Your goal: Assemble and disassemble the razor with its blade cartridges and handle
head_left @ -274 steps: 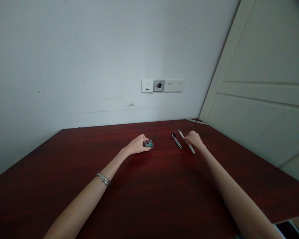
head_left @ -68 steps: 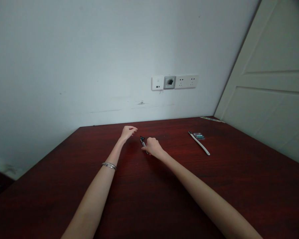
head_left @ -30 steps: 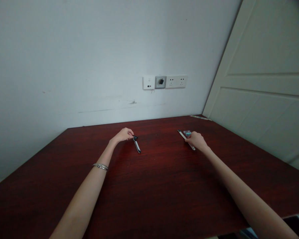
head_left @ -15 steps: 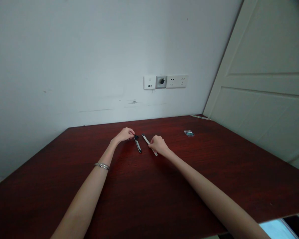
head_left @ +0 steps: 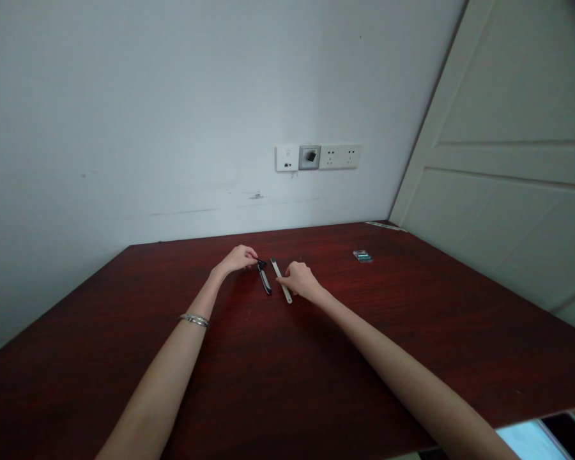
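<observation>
My left hand (head_left: 240, 257) is closed in a pinch at the far end of a slim grey-and-black tool, its black head at the fingertips. The tool's grey handle (head_left: 264, 279) slants toward me on the table; it looks like a razor, though its kind is not certain. To its right is a slim white stick (head_left: 286, 293) with a dark far tip and a small hole near its close end. My right hand (head_left: 300, 279) pinches this stick around the middle from the right side. The two tools lie almost parallel, a small gap apart.
A small clear pack (head_left: 363, 256) with something green inside lies farther right on the dark red table (head_left: 249, 383). A thin strip (head_left: 386, 226) lies at the back right corner. Wall sockets (head_left: 339, 156) and a pale panelled door (head_left: 508, 211) stand behind and right.
My right hand has swung the close end of the white stick to the left, bringing it more in line with the grey-and-black tool. The left hand stays about where it was.
</observation>
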Action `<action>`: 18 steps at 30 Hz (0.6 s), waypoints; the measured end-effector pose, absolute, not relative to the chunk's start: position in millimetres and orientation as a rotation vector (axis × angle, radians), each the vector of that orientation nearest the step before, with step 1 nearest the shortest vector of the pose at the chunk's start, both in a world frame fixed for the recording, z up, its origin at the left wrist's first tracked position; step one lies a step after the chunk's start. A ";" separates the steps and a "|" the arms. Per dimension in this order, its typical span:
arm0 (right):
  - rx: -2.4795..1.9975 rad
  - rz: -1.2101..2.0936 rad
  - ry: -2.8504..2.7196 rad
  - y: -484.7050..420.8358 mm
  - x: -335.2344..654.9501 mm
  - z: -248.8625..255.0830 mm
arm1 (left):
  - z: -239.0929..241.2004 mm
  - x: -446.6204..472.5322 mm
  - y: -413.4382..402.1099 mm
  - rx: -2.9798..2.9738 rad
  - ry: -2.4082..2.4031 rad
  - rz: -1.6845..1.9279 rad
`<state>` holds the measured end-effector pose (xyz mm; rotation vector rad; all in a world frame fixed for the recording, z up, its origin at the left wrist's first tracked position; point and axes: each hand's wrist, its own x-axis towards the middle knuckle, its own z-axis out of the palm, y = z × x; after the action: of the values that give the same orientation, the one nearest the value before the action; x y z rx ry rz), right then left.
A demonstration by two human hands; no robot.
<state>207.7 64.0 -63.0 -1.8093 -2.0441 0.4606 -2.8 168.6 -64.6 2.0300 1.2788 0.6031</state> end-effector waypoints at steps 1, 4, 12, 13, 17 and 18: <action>-1.810 0.452 -2.025 66.6 215.4 -62.4 | -63.9 -3.7 168.4 2.025 1.286 0.606; -1.825 0.344 -1.943 77.8 256.4 -58.2 | -61.1 -7.3 168.3 1.984 1.327 0.623; -1.997 0.027 -1.793 102.8 416.4 -65.1 | -58.2 -16.6 171.5 1.916 1.391 0.681; -1.986 0.100 -1.841 104.2 429.1 -68.1 | -58.6 -17.4 171.8 1.908 1.389 0.686; -1.880 0.454 -1.924 109.7 459.6 -76.2 | -62.3 -20.6 174.1 1.888 1.375 0.692; -1.866 0.515 -1.919 111.5 463.8 -77.1 | -63.5 -21.5 175.1 1.892 1.369 0.688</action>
<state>463.8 111.5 -77.1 -1.8657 -1.9188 0.5151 -21.5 175.1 -63.5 1.8924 1.3690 0.6875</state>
